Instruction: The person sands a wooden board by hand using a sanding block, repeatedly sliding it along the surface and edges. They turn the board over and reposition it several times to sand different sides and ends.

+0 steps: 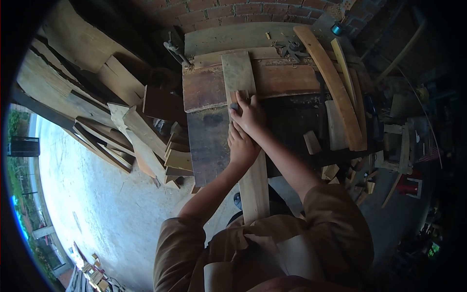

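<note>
A long pale wooden plank [238, 73] lies lengthwise on a dark workbench [206, 141], running from the far side toward my body. Both my hands rest on the plank near its middle. My right hand [249, 114] is in front, gripping a small wooden hand plane [239, 99] whose dark tip shows at my fingers. My left hand [242, 146] sits just behind it, pressed against the plane's rear and the plank. The plane's body is mostly hidden under my hands.
Curved wooden slats [335, 82] and offcuts lie on the bench's right side. A heap of planks and scrap wood [121, 121] leans at the left. A brick wall [233, 12] stands behind. A metal clamp [175, 51] sits at the bench's far left corner. Concrete floor [97, 194] lies lower left.
</note>
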Demonstrator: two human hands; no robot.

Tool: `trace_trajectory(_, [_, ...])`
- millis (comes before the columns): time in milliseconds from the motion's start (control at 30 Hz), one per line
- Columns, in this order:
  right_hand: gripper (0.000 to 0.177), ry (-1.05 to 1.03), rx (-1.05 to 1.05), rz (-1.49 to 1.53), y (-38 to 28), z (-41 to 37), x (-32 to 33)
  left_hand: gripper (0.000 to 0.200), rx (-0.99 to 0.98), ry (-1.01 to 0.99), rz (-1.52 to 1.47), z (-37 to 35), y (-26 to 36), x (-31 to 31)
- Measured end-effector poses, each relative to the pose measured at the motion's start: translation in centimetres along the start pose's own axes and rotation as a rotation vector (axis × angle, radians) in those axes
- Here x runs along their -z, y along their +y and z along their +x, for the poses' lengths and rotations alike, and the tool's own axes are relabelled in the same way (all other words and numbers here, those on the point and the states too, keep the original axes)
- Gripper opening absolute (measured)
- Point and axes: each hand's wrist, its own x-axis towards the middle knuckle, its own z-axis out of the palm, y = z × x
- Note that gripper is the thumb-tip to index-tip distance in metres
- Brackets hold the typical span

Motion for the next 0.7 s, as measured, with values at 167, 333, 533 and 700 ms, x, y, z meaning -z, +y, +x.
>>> trace_trajectory(167, [0.065,-0.076,-0.049,-0.052,-1.1,-15.6,3.5,0.100,-0.143,-0.033,0.063,-15.9,-0.2,-1.4])
trace_trajectory(333, [0.066,-0.075,-0.022,-0.083,0.1,-12.7,3.2,0.099,-0.102,0.002,0.063,-12.8,0.7,-1.6])
trace_trajectory(533, [0.060,0.044,-0.039,-0.076,1.9,4.9,0.6,0.094,-0.178,0.090,0.041,5.1,0.1,-1.5])
trace_trajectory(700, [0.064,-0.080,-0.065,-0.054,3.4,19.0,-1.0,0.082,-0.091,0.124,0.152,19.1,0.6,-2.3])
